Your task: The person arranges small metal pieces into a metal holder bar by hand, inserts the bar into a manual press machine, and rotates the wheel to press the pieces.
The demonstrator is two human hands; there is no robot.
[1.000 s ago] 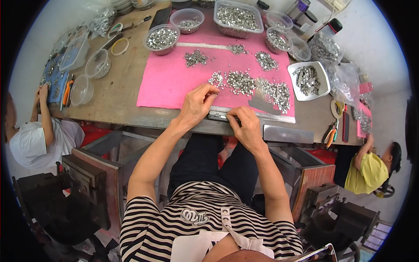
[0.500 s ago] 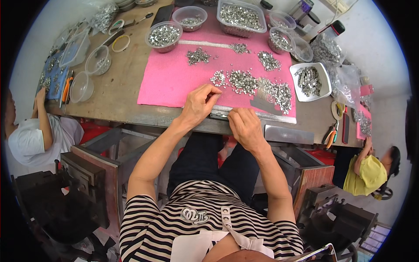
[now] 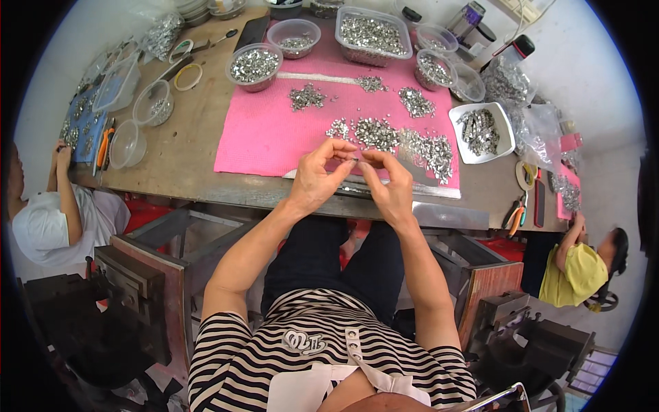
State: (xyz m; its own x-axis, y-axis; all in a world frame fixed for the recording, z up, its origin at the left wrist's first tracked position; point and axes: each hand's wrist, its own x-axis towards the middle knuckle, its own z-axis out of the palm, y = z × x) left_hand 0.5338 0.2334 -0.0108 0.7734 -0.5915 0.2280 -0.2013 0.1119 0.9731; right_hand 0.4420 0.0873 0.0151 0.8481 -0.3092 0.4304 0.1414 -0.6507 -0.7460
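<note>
Above the front edge of the pink mat (image 3: 254, 137), my left hand (image 3: 317, 175) and my right hand (image 3: 392, 189) face each other with fingertips nearly meeting. A tiny dark metal piece (image 3: 355, 160) is pinched between their thumbs and forefingers; its exact shape is too small to make out. Under the hands, a narrow metal strip (image 3: 353, 187) lies along the mat's edge, partly hidden. Just beyond my fingers are heaps of small shiny metal pieces (image 3: 375, 134), and a looser heap (image 3: 434, 154) spreads to the right beside a flat grey plate (image 3: 417, 172).
Clear tubs of metal bits (image 3: 255, 67) and a rectangular container (image 3: 374, 60) line the back. A white dish (image 3: 506, 139) stands right, near pliers (image 3: 515, 218). A flat metal plate (image 3: 449, 215) lies at the front edge. One person (image 3: 62, 213) sits left, another (image 3: 575, 275) right.
Both hands have risen off the mat's front edge, and their fingertips have come together around the tiny piece. My right hand has turned so its thumb and forefinger show. The view has shifted slightly.
</note>
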